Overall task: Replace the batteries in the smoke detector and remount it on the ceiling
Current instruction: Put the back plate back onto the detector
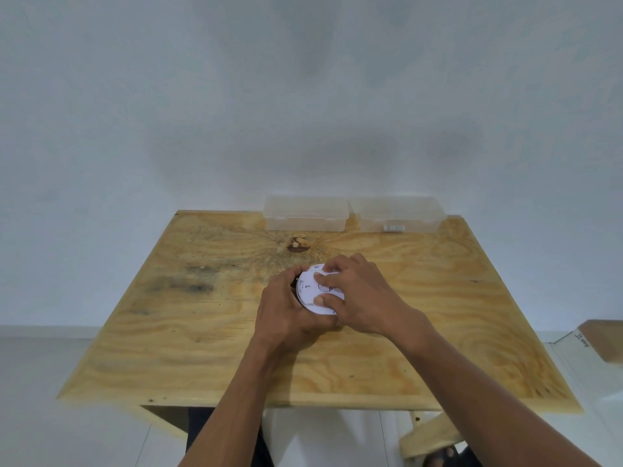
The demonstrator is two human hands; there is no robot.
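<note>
A round white smoke detector (312,293) is held over the middle of the plywood table (202,315), its flat printed face turned up towards me. My left hand (286,308) cups it from the left and underneath. My right hand (360,298) lies over its right side, with thumb and fingertips pressed on the white face. Most of the detector's body is hidden by the two hands. No batteries are visible.
Two clear lidded plastic boxes, the left box (306,214) and the right box (397,214), stand at the table's far edge against the white wall. A dark knot (298,246) marks the wood. A brown cardboard piece (603,338) sits at the right.
</note>
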